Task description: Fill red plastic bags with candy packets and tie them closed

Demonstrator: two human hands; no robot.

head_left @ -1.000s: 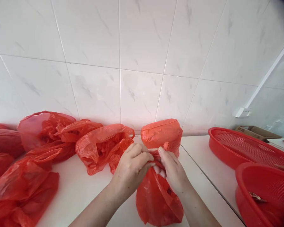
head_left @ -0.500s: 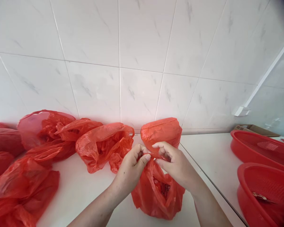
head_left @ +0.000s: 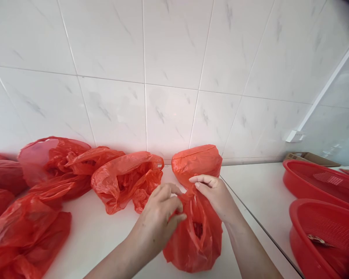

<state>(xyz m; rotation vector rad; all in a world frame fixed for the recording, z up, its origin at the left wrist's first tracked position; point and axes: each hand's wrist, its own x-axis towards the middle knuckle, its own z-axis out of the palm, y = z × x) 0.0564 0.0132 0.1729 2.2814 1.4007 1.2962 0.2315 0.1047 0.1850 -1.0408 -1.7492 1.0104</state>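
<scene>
A red plastic bag (head_left: 211, 236) stands upright in front of me, its top gathered. Through a slit-like opening in its side, small dark and red contents show, too unclear to name. My right hand (head_left: 213, 195) pinches the gathered top of this bag between thumb and fingers. At the bag's left side is my left hand (head_left: 163, 215), fingers curved and the thumb apart from them, with nothing seen in its grasp. Just behind the bag lies a rounded, full red bag (head_left: 197, 162) against the wall.
Several crumpled red plastic bags (head_left: 125, 178) spread along the left of the white table (head_left: 104, 240). On the right stand two red plastic baskets, a near one (head_left: 302, 236) with a small packet (head_left: 320, 241) inside and a far one (head_left: 296, 180). A cardboard box (head_left: 317, 158) sits behind them.
My left hand has come off the bag's top and moved down and left, its fingers parting. My right hand has stayed at the gathered top, which now stands higher.
</scene>
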